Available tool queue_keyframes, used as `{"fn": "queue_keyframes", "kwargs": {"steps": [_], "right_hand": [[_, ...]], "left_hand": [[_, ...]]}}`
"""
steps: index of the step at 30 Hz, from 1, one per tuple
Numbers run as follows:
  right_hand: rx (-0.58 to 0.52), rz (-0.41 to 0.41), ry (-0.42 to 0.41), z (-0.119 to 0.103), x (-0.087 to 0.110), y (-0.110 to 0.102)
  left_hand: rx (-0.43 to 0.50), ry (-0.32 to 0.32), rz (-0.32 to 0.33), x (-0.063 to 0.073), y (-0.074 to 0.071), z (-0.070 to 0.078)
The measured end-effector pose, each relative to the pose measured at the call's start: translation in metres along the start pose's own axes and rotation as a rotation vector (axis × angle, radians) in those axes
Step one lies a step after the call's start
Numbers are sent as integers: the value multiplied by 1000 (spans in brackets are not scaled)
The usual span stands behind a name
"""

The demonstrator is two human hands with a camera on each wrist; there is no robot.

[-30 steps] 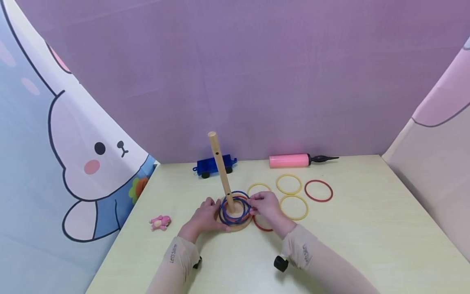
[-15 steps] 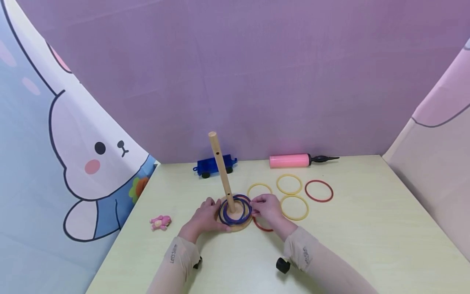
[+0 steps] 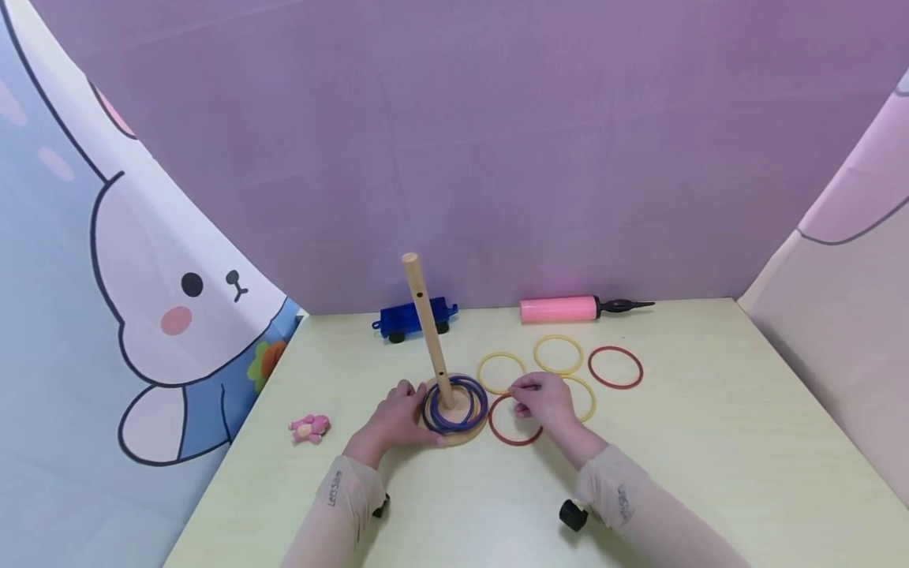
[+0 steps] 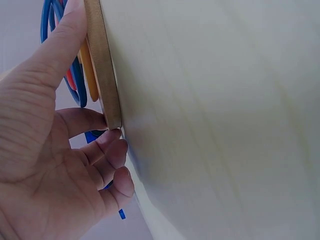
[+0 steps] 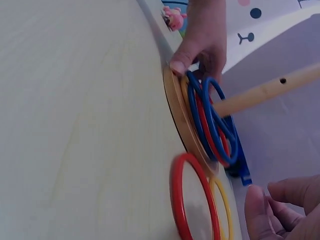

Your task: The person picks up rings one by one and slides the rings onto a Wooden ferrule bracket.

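My left hand grips the rim of a round wooden base, its thumb near the front edge and fingertips at the side. From this base rises a wooden peg, leaning in the head view. Blue rings lie loosely stacked around the peg's foot; red and yellow ones show among them in the right wrist view. My right hand hovers right of the stack, over a red ring on the table. Its fingers are loosely bent, thumb and forefinger slightly apart in the right wrist view, holding nothing visible.
Yellow rings and another red ring lie flat behind and right of my right hand. A pink pump and a blue toy wagon sit at the back edge. A small pink toy figure lies at left.
The blue rings at the peg have settled lower onto the base. My right hand has let go of them and moved right, uncovering the red ring. My left hand has stayed on the base.
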State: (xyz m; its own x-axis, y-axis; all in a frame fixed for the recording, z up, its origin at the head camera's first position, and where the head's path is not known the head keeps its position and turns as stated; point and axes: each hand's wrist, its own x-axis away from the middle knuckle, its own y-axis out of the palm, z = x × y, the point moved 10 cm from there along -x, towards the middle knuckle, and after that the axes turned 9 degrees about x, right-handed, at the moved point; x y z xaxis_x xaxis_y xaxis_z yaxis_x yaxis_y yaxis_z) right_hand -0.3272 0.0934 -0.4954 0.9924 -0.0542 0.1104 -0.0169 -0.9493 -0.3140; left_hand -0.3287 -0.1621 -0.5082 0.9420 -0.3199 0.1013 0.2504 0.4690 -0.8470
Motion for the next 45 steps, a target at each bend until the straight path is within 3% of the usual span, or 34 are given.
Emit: {"fn": "queue_keyframes", "kwargs": {"steps": [10,22,32,40,45], "right_hand": [[70,53,21,20,-2,-59],[326,156,14,44,-3,-119],[467,154,67,58,-5,-130],[621,102,12,51,-6,-124],[654,86,12,51,-8,-122]], "left_hand": [[9,-8,-7,0,0,-1],[3,1,-3,-1,2,-2],[1,-11,-3,-3,4,-5],[6,-8,-3,-2,2,-2],[1,-12,-8,-1,2,-2]]}}
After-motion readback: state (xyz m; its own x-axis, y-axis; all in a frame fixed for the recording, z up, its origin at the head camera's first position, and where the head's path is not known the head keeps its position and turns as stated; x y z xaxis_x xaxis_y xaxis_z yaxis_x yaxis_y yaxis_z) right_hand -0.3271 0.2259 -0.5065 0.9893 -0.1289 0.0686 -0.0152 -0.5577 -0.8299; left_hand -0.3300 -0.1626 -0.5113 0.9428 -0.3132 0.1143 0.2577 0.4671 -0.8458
